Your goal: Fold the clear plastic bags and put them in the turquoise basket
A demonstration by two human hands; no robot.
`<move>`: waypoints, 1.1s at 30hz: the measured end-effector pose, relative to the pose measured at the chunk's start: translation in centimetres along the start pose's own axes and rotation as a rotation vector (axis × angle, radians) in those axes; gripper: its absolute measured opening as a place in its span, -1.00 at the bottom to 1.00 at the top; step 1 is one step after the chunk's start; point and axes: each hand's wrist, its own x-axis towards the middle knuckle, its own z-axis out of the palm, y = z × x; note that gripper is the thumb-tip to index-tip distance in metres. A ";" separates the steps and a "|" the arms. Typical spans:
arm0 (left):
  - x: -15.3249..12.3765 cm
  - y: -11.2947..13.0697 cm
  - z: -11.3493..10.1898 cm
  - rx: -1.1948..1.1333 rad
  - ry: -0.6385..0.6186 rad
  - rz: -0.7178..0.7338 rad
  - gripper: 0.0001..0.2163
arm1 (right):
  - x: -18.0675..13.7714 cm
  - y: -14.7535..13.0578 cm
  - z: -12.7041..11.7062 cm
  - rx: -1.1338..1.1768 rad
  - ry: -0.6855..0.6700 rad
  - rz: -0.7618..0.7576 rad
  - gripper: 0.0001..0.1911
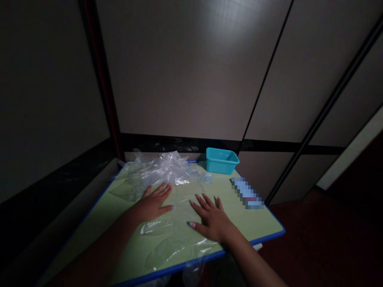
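Note:
A clear plastic bag (167, 245) lies spread over the near part of a pale green table (248, 225), and its lower end hangs past the front edge. My left hand (154, 203) rests flat with spread fingers at the bag's left side, close to a heap of clear plastic bags (167, 167). To the right, my right hand (209, 217) also lies flat on the plastic, fingers apart. Neither hand grips anything. A small clear packet (206, 177) sits just right of the heap.
A turquoise basket (222, 161) stands at the table's back right corner. Nearer along the right side lies a flat, blurred-out object (247, 193). The table has a blue rim, and wide cabinet panels (185, 79) rise right behind it.

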 end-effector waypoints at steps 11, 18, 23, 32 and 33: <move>0.6 -1.1 -0.8 0.080 0.024 0.046 -0.37 | -2.4 -1.5 -2.6 0.211 -0.045 -0.027 -0.27; 0.3 -1.0 -1.2 0.154 0.167 0.113 -0.47 | -2.5 -1.7 -1.8 0.299 -0.024 -0.023 -0.25; 0.5 -0.9 -1.2 0.145 0.161 0.154 -0.53 | -6.0 -0.1 -2.9 0.367 0.037 -0.172 -0.44; 0.8 -0.8 -1.5 0.078 0.149 0.134 -0.52 | -7.6 0.2 -2.5 0.401 -0.139 -0.507 -0.55; 0.8 -0.9 -1.5 0.072 0.145 0.139 -0.52 | -7.4 0.2 -2.4 0.412 -0.154 -0.487 -0.55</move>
